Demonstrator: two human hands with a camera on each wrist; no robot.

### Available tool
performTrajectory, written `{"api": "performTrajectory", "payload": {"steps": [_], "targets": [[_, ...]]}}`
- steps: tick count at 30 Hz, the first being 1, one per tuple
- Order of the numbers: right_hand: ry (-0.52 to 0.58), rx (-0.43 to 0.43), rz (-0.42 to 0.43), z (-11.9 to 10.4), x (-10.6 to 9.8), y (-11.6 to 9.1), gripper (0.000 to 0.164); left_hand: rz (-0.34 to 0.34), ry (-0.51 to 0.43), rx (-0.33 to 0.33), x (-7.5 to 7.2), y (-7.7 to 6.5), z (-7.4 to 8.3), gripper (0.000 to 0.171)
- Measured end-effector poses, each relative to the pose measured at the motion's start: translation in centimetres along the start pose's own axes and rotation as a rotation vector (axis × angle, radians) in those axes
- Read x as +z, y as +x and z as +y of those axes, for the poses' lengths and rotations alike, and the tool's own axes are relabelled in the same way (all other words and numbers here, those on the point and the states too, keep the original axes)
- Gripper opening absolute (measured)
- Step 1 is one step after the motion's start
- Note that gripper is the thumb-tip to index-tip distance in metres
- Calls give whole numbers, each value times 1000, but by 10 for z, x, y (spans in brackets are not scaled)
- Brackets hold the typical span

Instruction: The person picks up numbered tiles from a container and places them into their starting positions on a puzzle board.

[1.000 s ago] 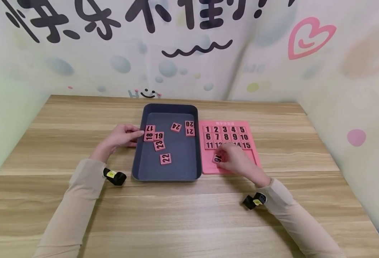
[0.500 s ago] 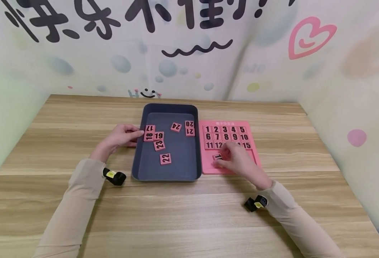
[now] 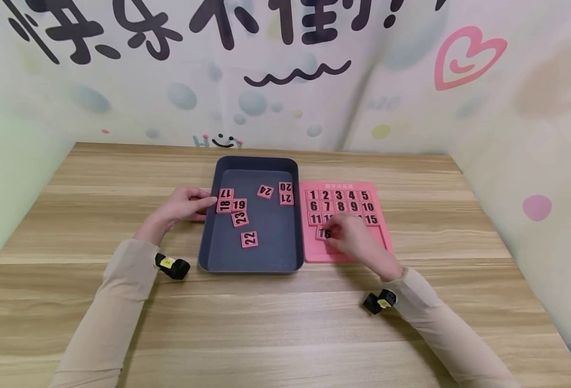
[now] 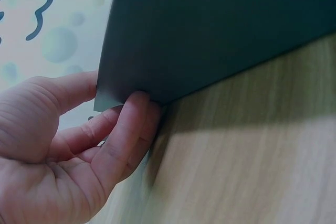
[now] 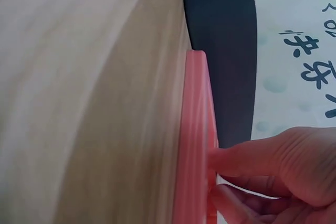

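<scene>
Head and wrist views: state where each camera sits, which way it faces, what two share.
Head: on the head, facing forward and down at dark tray and pink board; left hand, right hand and sleeves show.
Left wrist: worn there, facing the tray's outer side; left hand shows.
Right wrist: worn there, facing the board's edge; right hand shows.
Head and right wrist share board and tray.

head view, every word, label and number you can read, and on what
"快乐不倒": wall, top cut off
"数字华容道": pink board
"1" to "11", "15": board tiles
Between "11" and "15": partly hidden
"16": held tile
"17" to "24": tray tiles
Unreadable: yellow wrist labels, faint wall lettering
</scene>
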State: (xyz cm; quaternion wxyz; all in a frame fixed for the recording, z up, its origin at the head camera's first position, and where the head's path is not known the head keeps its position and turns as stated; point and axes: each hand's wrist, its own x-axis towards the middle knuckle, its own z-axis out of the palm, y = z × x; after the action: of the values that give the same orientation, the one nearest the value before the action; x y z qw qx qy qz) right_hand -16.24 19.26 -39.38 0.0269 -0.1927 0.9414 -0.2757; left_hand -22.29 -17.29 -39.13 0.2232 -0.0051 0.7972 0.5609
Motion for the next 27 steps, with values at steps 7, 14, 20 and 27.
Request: {"api": "performTrajectory", "payload": {"steps": [7,14,20,27], "targets": [[18,-21,-8,-2,5,8,15,-2,-3,1,0,0,0,42],[16,-5,-14,-4,6,11,15,-4,-13,7,-2,1,-1,42],[14,-10,-26,-5,-1,14,19,0,-5,6,-1,1,-1,41],[45,-45,-8,-15,-15,28,22,2,2,0,-1,2,-2,41]]}}
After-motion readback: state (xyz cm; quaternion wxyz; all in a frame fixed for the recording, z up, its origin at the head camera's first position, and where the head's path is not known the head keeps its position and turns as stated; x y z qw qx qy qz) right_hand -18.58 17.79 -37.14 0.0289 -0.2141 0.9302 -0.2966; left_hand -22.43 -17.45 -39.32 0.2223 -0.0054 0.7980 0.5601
